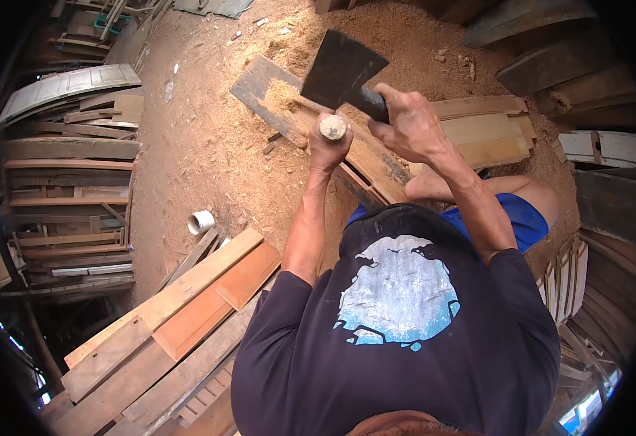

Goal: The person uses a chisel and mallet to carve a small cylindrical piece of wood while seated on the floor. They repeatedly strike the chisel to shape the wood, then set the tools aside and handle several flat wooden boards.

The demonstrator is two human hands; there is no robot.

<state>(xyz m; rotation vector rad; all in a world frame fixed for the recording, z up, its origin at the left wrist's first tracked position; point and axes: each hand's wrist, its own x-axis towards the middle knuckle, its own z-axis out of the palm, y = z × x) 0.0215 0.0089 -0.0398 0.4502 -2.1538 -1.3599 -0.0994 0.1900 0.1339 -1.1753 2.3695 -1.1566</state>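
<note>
Lumber (187, 293) flanks a sawdusty floor (180, 160); over a board's (251, 81) left edge, left hand (324, 154) grips handle (332, 128), right hand (414, 129) hatchet (340, 70).

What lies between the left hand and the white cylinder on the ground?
In the head view, brown ground strewn with wood debris lies between the left hand and the white cylinder.

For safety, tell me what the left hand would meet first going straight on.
Probably the dark-bladed tool in the right hand, though it may hang higher; depth is unclear.
</note>
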